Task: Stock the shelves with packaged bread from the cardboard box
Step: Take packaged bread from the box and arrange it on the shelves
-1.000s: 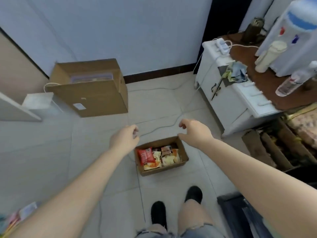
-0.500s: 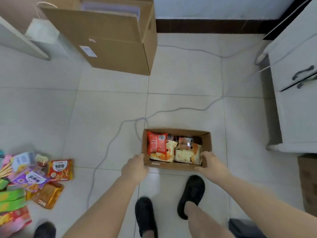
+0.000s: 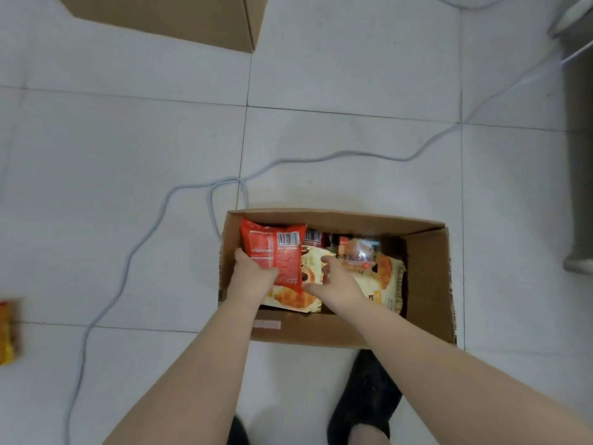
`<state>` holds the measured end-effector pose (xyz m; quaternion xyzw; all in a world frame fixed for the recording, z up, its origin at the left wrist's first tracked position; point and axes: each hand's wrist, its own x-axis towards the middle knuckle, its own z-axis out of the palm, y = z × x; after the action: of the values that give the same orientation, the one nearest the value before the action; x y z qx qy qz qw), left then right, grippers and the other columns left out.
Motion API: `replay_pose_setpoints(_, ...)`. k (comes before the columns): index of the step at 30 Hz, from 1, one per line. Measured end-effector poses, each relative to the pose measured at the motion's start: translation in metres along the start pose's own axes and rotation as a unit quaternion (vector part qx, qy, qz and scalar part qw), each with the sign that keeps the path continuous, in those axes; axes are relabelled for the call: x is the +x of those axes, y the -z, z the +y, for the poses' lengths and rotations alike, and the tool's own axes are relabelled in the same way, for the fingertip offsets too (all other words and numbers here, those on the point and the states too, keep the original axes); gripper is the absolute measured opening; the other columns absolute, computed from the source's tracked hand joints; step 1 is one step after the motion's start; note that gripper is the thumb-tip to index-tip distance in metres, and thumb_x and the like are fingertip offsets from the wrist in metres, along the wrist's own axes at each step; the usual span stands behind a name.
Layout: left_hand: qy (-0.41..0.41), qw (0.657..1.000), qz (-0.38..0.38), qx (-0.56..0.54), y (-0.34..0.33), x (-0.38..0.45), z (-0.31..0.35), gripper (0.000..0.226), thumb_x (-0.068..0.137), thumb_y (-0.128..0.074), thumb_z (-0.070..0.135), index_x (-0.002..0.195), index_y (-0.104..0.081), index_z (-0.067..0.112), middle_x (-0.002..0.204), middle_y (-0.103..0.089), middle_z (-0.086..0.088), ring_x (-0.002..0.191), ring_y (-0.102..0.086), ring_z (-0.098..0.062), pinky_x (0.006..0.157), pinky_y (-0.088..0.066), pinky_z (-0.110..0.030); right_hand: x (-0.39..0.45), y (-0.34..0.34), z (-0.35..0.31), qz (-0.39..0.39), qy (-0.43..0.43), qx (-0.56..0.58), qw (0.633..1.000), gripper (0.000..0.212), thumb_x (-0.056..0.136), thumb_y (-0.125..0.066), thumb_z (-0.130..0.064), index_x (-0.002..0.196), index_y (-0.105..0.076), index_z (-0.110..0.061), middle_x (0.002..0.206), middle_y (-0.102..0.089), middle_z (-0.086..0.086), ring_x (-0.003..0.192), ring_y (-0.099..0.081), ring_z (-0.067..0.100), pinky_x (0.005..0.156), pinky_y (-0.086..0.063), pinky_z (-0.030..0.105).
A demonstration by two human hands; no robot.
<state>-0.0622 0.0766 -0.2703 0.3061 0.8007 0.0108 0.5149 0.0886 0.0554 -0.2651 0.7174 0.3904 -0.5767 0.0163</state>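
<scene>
A small open cardboard box (image 3: 426,284) sits on the tiled floor just in front of my feet. Inside lie several bread packets. My left hand (image 3: 252,277) grips the lower left edge of a red packet (image 3: 276,252) at the box's left side. My right hand (image 3: 337,282) reaches into the middle of the box, fingers on a cream croissant packet (image 3: 313,268) that lies under the red one. Another cream packet (image 3: 383,277) with a clear round bun pack (image 3: 361,248) on top fills the right side. No shelves are in view.
A large cardboard box (image 3: 179,20) stands at the top left. A grey cable (image 3: 134,252) snakes across the floor past the small box's far left corner. A white cabinet (image 3: 580,155) is at the right edge. A yellow snack packet (image 3: 8,332) lies at far left.
Both hands have moved from the box's near outer corners into the box, the left taking hold of the red packet. The camera has dropped closer to the box.
</scene>
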Motion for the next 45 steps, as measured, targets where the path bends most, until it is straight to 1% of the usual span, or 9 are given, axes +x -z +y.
replay_pose_setpoints(6, 0.034, 0.996, -0.053, -0.066, -0.022, 0.030, -0.015, 0.083, 0.066, -0.077, 0.049, 0.134, -0.041, 0.020, 0.130, -0.056, -0.007, 0.117, -0.056, -0.030, 0.099, -0.046, -0.051, 0.032, -0.013, 0.009, -0.030, -0.017, 0.129, 0.991, 0.063, 0.086, -0.060, -0.020, 0.143, -0.033, -0.018, 0.123, -0.058, 0.003, 0.108, -0.057, 0.018, 0.094, -0.048, 0.033)
replay_pose_setpoints(11, 0.020, 0.993, -0.068, -0.097, -0.035, 0.029, -0.015, 0.084, 0.062, -0.086, 0.036, 0.131, -0.040, 0.021, 0.123, -0.058, -0.004, 0.113, -0.058, -0.027, 0.097, -0.047, -0.049, 0.034, 0.008, 0.028, -0.042, -0.051, 0.125, 0.990, 0.023, 0.090, -0.043, -0.005, 0.104, -0.061, -0.009, 0.083, -0.069, 0.013, 0.066, -0.059, 0.011, 0.055, -0.044, 0.017)
replay_pose_setpoints(16, -0.008, 0.996, -0.035, -0.084, -0.050, 0.033, -0.019, 0.085, 0.064, -0.082, 0.041, 0.133, -0.036, 0.020, 0.125, -0.058, -0.005, 0.111, -0.060, -0.027, 0.096, -0.048, -0.050, 0.068, 0.033, 0.065, 0.261, -0.094, 0.104, 0.955, 0.037, 0.083, -0.064, -0.021, 0.117, -0.049, -0.013, 0.111, -0.057, 0.007, 0.091, -0.057, 0.020, 0.070, -0.049, 0.031)
replay_pose_setpoints(21, -0.041, 0.996, -0.008, -0.077, -0.059, 0.033, -0.030, 0.080, 0.069, -0.077, 0.043, 0.133, -0.035, 0.023, 0.124, -0.057, -0.001, 0.111, -0.060, -0.024, 0.093, -0.049, -0.045, 0.101, 0.042, 0.083, 0.231, -0.176, 0.058, 0.955, 0.097, 0.066, -0.080, -0.046, 0.140, -0.032, -0.008, 0.142, -0.031, 0.013, 0.129, -0.039, 0.032, 0.100, -0.040, 0.044)
replay_pose_setpoints(27, -0.054, 0.996, 0.016, -0.062, -0.063, 0.030, -0.035, 0.081, 0.070, -0.074, 0.049, 0.135, -0.033, 0.024, 0.127, -0.055, 0.001, 0.113, -0.058, -0.023, 0.090, -0.050, -0.042, 0.102, 0.027, 0.081, 0.202, -0.061, 0.083, 0.974, 0.073, 0.065, -0.083, -0.039, 0.124, -0.047, -0.015, 0.118, -0.055, 0.003, 0.110, -0.055, 0.022, 0.083, -0.044, 0.031)
replay_pose_setpoints(37, -0.018, 0.994, 0.010, -0.110, -0.027, -0.001, -0.030, 0.075, 0.070, -0.077, 0.043, 0.128, -0.035, 0.023, 0.111, -0.052, 0.003, 0.108, -0.059, -0.024, 0.091, -0.052, -0.045, 0.052, 0.037, 0.086, 0.141, -0.111, 0.213, 0.960, 0.053, 0.062, -0.086, -0.032, 0.106, -0.064, -0.013, 0.100, -0.069, 0.005, 0.091, -0.064, 0.019, 0.079, -0.052, 0.031)
replay_pose_setpoints(40, -0.038, 0.991, 0.014, -0.129, -0.003, -0.028, -0.016, 0.073, 0.067, -0.080, 0.042, 0.123, -0.037, 0.022, 0.101, -0.051, 0.007, 0.095, -0.058, -0.018, 0.087, -0.050, -0.039, 0.004, 0.056, 0.067, 0.144, -0.092, 0.301, 0.938, 0.039, 0.065, -0.084, -0.021, 0.098, -0.065, -0.014, 0.087, -0.071, 0.004, 0.074, -0.068, 0.014, 0.055, -0.053, 0.020)
replay_pose_setpoints(43, -0.072, 0.982, 0.031, -0.169, 0.032, -0.068, 0.011, 0.067, 0.064, -0.083, 0.037, 0.114, -0.040, 0.024, 0.099, -0.055, 0.006, 0.090, -0.058, -0.016, 0.084, -0.050, -0.036, -0.050, 0.080, 0.031, 0.110, -0.061, 0.396, 0.910, 0.048, 0.059, -0.081, -0.024, 0.102, -0.065, -0.009, 0.087, -0.075, 0.009, 0.077, -0.073, 0.022, 0.070, -0.059, 0.033)
replay_pose_setpoints(45, -0.106, 0.975, 0.041, -0.193, 0.061, -0.100, 0.037, 0.063, 0.064, -0.085, 0.032, 0.108, -0.041, 0.023, 0.096, -0.058, 0.006, 0.086, -0.061, -0.014, 0.081, -0.051, -0.033, -0.091, 0.100, -0.007, 0.091, -0.021, 0.441, 0.892, 0.036, 0.067, -0.076, -0.019, 0.099, -0.065, -0.007, 0.081, -0.075, 0.009, 0.069, -0.073, 0.021, 0.056, -0.057, 0.028)
